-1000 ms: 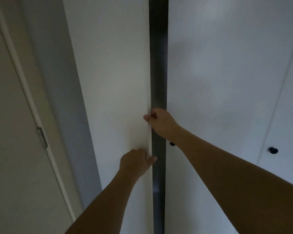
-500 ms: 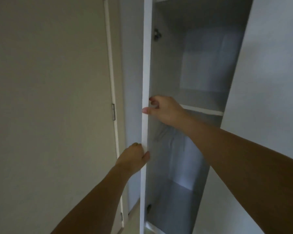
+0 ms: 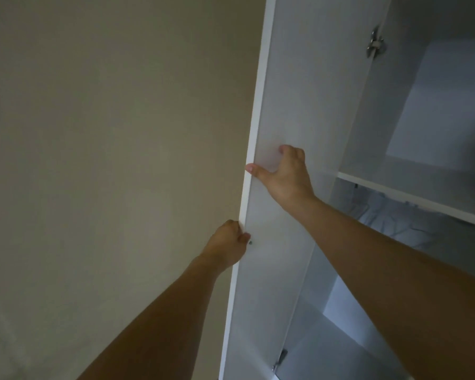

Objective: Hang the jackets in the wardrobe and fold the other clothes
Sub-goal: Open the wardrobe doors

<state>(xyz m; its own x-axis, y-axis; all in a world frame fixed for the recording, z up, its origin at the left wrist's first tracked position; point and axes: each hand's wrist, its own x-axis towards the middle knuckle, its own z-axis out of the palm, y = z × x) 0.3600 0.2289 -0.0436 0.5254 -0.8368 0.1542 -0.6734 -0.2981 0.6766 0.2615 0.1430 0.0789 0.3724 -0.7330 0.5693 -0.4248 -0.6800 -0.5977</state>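
No text, label, brand, number or sign can be read anywhere in this view. The white wardrobe door (image 3: 280, 111), its metal hinge (image 3: 375, 46), the shelf (image 3: 412, 197) and the beige wall (image 3: 107, 160) on the left all bear plain surfaces.

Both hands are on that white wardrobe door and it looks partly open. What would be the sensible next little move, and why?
Probably swing the door a bit wider, then let go. The left hand grips its edge and the right hand holds its inner face, thumb on the edge, so both are busy. The wardrobe already shows a shelf, but no jacket is in view to hang yet.
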